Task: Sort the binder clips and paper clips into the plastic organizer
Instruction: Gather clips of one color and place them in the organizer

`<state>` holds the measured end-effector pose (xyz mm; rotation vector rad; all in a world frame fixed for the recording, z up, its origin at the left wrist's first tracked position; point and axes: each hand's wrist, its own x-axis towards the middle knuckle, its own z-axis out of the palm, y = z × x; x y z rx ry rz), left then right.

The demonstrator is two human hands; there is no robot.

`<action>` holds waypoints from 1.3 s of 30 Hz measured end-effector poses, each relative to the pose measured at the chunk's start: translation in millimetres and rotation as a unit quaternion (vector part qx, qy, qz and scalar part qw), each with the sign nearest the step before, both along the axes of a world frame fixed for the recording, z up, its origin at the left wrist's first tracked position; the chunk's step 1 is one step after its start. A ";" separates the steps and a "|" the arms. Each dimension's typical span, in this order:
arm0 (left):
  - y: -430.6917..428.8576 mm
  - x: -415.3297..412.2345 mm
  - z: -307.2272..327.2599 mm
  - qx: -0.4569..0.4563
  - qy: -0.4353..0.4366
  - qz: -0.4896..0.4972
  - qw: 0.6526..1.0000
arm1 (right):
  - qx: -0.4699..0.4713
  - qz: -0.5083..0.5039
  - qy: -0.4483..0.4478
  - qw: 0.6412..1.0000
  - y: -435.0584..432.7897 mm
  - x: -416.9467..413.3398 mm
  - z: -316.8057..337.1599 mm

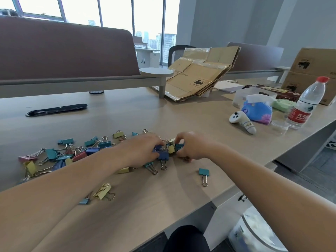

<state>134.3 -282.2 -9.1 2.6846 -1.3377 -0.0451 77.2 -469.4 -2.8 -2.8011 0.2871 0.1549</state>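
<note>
Head view, findings by size.

1. The desk (pixel 127 115) carries the whole job.
2. I take the translucent tub at the far right, behind the tissue pack (pixel 258 111), to be the plastic organizer (pixel 238 99). It stands well apart from the clips, and I cannot read its contents from here.
3. The binder clips (pixel 54 155) lie loose across the near left and centre of the desk in mixed colours.
4. My left hand (pixel 143 150) and right hand (pixel 190 148) meet at the centre, fingers curled onto one clump (pixel 168 151) of clips. The left grips a blue one and the right pinches teal and yellow ones.
5. Two strays: a teal clip (pixel 203 172) at near right and a yellow clip (pixel 102 191) at near left.
6. I can make out no paper clips.

Judgement: sorting has barely begun, and nearly all the clips remain to be moved.
</note>
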 end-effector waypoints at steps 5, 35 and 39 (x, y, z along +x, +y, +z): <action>5.4 -3.6 2.5 -0.011 0.008 -0.001 1.000 | 0.151 -0.037 -0.026 0.988 1.0 1.6 -0.1; 33.5 -40.2 6.3 0.034 -0.027 0.000 0.999 | -0.027 -0.001 0.053 0.998 8.3 -69.5 8.8; 33.2 -37.5 5.2 0.031 -0.026 -0.003 0.999 | -0.031 0.012 -0.030 0.999 10.3 -63.3 1.6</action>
